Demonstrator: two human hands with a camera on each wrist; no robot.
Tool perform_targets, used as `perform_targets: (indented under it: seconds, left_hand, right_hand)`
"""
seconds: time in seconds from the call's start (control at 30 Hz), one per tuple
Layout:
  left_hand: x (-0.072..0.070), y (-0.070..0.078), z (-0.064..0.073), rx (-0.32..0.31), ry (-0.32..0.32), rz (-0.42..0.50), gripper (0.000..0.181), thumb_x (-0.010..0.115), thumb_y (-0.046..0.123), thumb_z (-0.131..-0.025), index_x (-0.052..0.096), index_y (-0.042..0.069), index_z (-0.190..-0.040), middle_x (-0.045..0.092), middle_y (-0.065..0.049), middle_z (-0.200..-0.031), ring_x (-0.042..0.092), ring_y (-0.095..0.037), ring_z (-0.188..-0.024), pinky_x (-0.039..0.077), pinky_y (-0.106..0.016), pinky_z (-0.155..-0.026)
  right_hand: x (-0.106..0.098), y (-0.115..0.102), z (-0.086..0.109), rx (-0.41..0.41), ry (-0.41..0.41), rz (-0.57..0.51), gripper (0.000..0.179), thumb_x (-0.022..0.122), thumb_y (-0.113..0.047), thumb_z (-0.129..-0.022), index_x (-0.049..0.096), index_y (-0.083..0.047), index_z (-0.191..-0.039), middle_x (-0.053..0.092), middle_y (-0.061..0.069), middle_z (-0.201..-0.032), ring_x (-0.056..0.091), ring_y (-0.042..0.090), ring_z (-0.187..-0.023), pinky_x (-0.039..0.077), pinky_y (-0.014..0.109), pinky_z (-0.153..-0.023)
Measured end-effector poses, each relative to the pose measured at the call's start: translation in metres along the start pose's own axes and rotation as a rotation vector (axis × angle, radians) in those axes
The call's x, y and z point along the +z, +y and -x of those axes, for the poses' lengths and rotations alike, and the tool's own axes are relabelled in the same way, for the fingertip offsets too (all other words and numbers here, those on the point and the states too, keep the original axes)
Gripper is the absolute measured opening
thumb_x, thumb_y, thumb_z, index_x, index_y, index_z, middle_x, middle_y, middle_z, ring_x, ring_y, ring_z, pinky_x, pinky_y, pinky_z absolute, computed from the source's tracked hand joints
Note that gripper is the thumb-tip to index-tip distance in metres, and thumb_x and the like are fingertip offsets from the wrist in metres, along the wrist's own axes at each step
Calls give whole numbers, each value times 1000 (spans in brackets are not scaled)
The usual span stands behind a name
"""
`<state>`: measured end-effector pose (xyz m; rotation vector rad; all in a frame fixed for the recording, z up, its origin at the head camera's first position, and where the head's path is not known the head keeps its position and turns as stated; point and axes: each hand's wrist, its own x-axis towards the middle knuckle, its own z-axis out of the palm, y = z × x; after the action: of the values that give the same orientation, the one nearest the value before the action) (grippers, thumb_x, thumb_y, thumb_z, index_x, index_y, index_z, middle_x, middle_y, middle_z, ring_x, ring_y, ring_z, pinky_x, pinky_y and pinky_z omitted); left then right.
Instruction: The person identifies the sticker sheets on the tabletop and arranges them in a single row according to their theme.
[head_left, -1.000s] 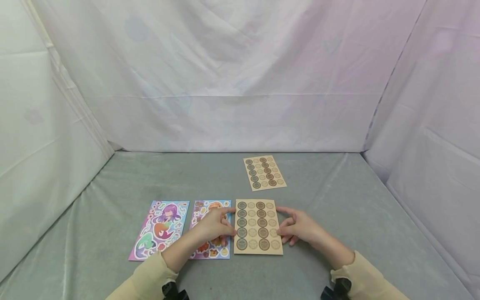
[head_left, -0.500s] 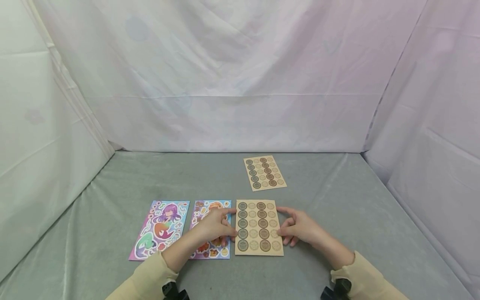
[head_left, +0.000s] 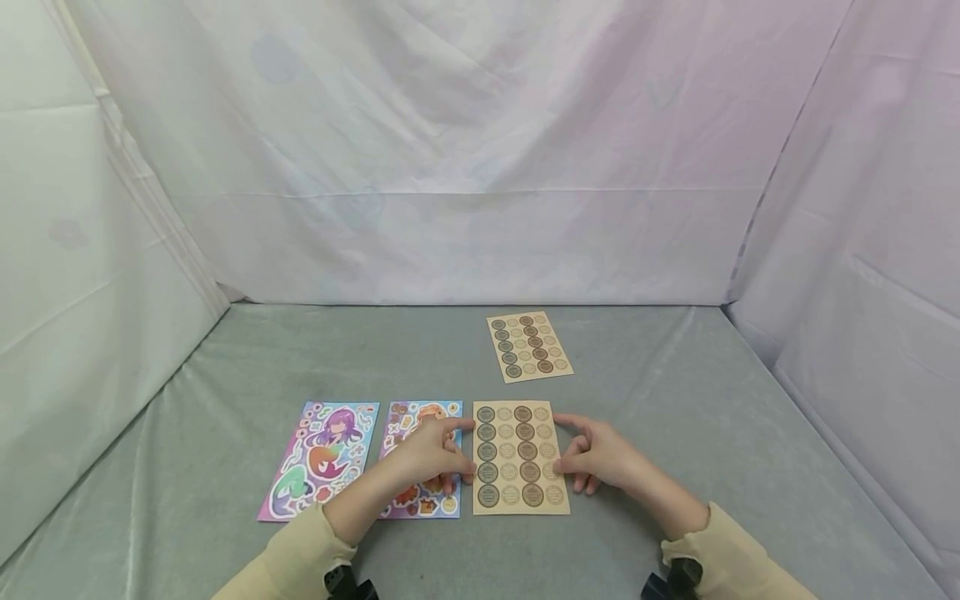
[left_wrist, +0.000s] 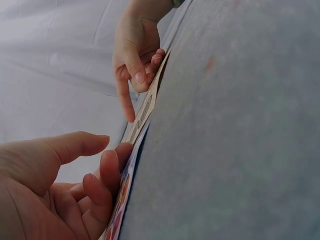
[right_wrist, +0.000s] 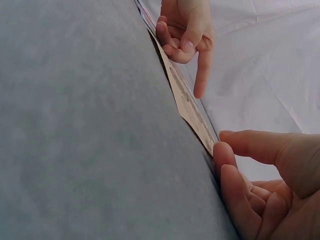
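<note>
A kraft-brown sheet of round stickers (head_left: 517,457) lies on the grey cloth between both hands. At its left edge is my left hand (head_left: 431,448), index finger stretched out near the upper part and thumb lower down. My right hand (head_left: 598,454) mirrors this along the right edge, the other fingers bent under the palm. In the right wrist view the brown sheet (right_wrist: 182,97) is seen nearly edge-on, close over the cloth and slightly bent. Beneath my left hand a purple-and-blue sticker sheet (head_left: 448,505) is partly hidden.
To the left lies a mermaid sticker sheet (head_left: 326,458), close to the partly covered one. Farther back, a second brown round-sticker sheet (head_left: 529,347) rests at a slant. White cloth walls (head_left: 465,250) enclose the grey table covering (head_left: 247,367) on three sides.
The near brown sheet has come down slightly, its front edge shifting a little toward me and to the right. Both hands have kept almost the same place at its sides.
</note>
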<state>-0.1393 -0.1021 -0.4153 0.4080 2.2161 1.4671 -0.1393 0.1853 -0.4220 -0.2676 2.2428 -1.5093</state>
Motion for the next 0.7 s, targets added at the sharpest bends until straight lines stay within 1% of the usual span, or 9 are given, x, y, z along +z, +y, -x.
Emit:
perform_targets:
  seconds: [0.13,0.33,0.53,0.7]
  left_hand:
    - [0,0,0,5,1,-7,68,72,8,-81,42,-3,-140,68,-8,-66,51,-11,-39,35,-19,-34]
    - [1,0,0,0,-2,-8,69,72,8,-81,41,-4,-140,68,-8,-66,50,-11,-38,34,-19,-34]
    - [2,1,-1,-13,5,-22,67,73,8,-80,43,-5,-139,68,-8,-65,50,-10,-38,34,-19,-33]
    - [2,1,-1,-22,9,-26,67,73,8,-80,44,-4,-139,68,-8,-64,50,-10,-38,35,-19,-33]
  right_hand:
    - [-1,2,0,-6,-4,17,81,76,-7,-78,31,4,-145,65,9,-69,56,16,-45,47,28,-40]
    - [-1,0,1,-28,-5,32,75,77,-8,-79,38,4,-142,64,8,-69,56,17,-46,46,28,-39]
    - [-1,-2,2,-17,5,54,73,78,-9,-78,41,3,-141,63,7,-67,56,16,-45,45,28,-38]
    - [-1,-1,1,-15,1,52,73,78,-8,-78,41,3,-140,63,7,-67,56,16,-45,45,26,-38]
